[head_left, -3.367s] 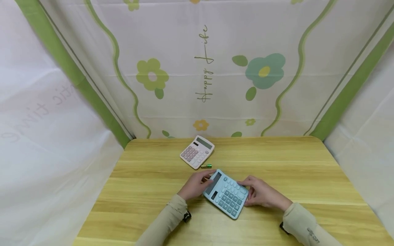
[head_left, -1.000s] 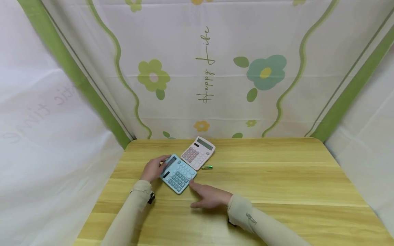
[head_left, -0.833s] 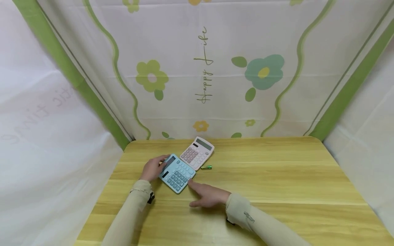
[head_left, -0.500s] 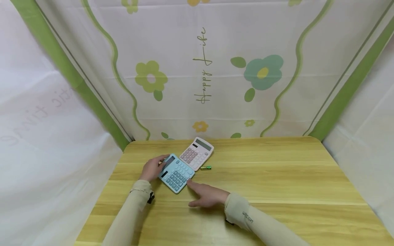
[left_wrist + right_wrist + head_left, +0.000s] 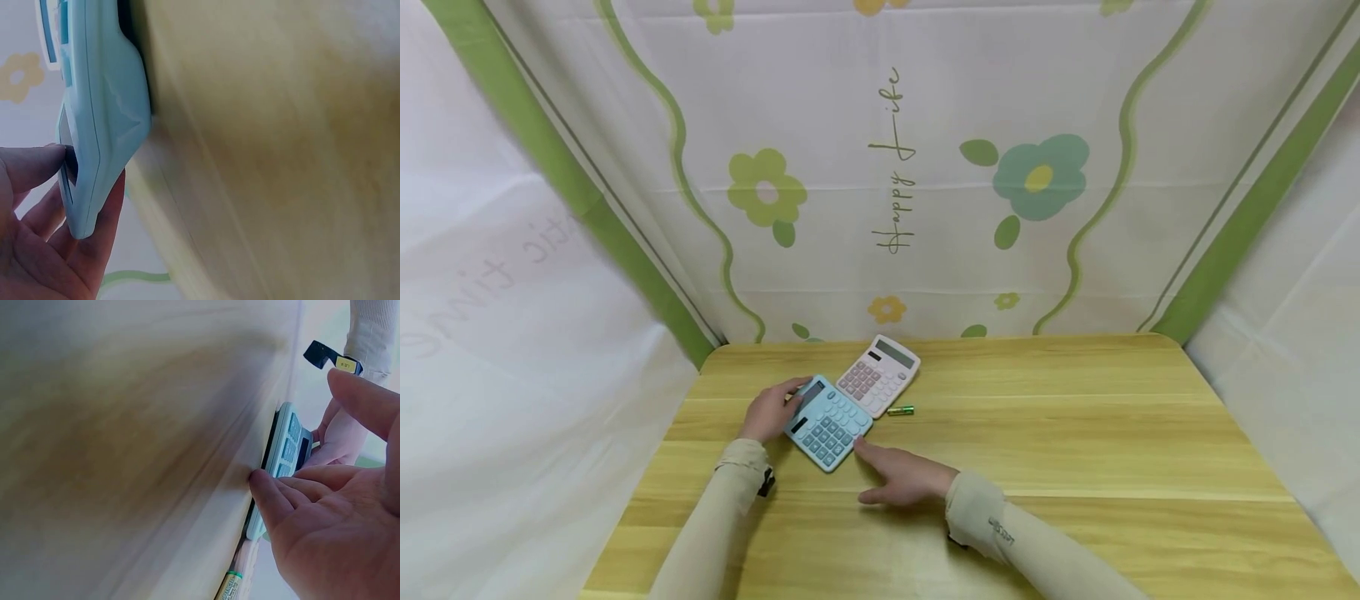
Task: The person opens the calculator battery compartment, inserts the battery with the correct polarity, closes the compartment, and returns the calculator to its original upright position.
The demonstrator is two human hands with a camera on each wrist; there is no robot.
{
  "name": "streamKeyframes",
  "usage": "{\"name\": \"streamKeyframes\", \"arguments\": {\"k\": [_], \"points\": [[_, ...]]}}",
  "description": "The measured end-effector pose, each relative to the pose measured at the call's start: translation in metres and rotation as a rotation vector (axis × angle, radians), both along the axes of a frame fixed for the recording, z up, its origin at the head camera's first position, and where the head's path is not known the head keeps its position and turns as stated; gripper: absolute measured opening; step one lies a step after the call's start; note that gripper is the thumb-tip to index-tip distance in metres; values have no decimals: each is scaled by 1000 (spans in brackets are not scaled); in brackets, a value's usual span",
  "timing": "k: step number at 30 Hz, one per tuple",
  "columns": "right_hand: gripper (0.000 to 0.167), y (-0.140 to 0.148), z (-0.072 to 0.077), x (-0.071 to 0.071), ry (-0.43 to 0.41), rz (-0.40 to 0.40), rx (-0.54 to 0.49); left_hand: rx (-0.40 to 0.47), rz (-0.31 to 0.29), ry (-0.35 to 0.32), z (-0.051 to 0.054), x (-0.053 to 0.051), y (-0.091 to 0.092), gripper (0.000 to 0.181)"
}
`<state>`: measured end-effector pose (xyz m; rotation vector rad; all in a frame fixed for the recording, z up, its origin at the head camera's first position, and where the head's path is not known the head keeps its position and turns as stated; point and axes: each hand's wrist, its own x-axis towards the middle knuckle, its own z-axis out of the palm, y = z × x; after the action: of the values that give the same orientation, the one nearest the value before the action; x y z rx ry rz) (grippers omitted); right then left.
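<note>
A light blue calculator (image 5: pixel 829 425) lies on the table at the left, beside a pink calculator (image 5: pixel 878 377). My left hand (image 5: pixel 767 414) holds the blue one by its display end; in the left wrist view the thumb (image 5: pixel 34 165) is on the display face and fingers reach underneath. With fingers extended, my right hand (image 5: pixel 906 475) is at the blue calculator's near right edge, its fingertips touching or almost touching it. The thumb of that hand stands apart. A green and gold battery (image 5: pixel 900 410) lies just right of the pink calculator's lower corner.
The wooden table (image 5: pixel 1075 433) runs back to a white curtain (image 5: pixel 925 275) with flowers and lettering. More white cloth with green borders hangs on both sides. Dark bands show at both wrists.
Since the earliest frame, the blue calculator has shifted left and slightly back, beside the pink one. My right hand has let go and straightened. Over the last second both hands stay almost still.
</note>
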<state>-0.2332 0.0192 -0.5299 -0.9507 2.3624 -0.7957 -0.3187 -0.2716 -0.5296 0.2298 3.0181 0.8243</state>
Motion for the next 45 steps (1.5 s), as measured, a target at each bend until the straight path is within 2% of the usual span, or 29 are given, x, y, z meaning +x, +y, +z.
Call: {"name": "streamKeyframes", "arguments": {"k": [5, 12, 18, 22, 26, 30, 37, 40, 45], "points": [[85, 2, -1, -1, -4, -3, -7, 4, 15, -14, -1, 1, 1, 43], [81, 5, 0, -2, -5, -8, -21, -51, 15, 53, 1, 6, 7, 44], [78, 12, 2, -9, 27, -56, -17, -109, 15, 79, 6, 9, 19, 45], [68, 20, 2, -22, 129, -119, -42, -143, -2, 133, 7, 10, 31, 45], [50, 28, 2, -42, 258, -240, -82, -173, -19, 215, 8, 11, 43, 45], [40, 35, 2, -63, 308, -325, -93, -182, -49, 253, 10, 9, 56, 45], [29, 33, -4, -81, 387, -302, 13, -159, -132, 234, 7, 3, 76, 50], [21, 28, -5, -84, 428, -297, 56, -172, -170, 219, 10, 1, 84, 52], [15, 22, -5, -85, 420, -278, 82, -216, -203, 206, 11, -8, 89, 52]]}}
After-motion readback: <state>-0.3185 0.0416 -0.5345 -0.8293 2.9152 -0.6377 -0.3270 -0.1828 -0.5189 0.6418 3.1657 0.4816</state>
